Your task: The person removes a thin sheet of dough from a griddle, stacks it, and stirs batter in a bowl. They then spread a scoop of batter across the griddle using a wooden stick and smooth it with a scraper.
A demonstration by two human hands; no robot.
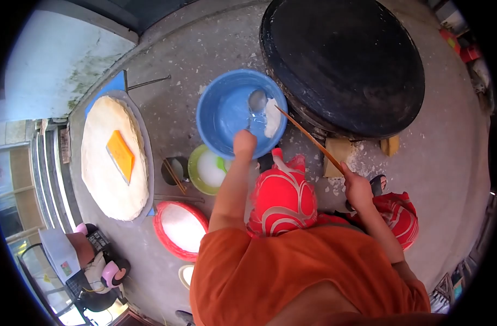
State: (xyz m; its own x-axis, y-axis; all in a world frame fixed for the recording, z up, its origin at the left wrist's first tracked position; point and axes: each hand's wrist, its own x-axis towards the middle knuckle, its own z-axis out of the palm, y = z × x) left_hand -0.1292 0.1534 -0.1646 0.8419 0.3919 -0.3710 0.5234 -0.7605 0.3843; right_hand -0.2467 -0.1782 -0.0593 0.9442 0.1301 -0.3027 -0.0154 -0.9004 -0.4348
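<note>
My left hand (244,144) is closed round the handle of a metal ladle (257,101), over the near rim of a blue basin (216,117). The ladle's bowl is inside the basin, beside a lump of white dough or batter (272,118) at the right wall. In my right hand (358,190) is a long thin wooden stick (312,140), gripped near its lower end. It slants up to the left, its tip close to the white lump and the basin's right rim. A large round black griddle (343,60) stands just beyond the stick.
Left of the basin are a green bowl (192,175) and a red basin (160,239), both with white contents. Further left lies a stack of thin round flatbreads (99,163) with an orange diamond-shaped piece (122,155) on top. Bricks (337,156) sit below the griddle.
</note>
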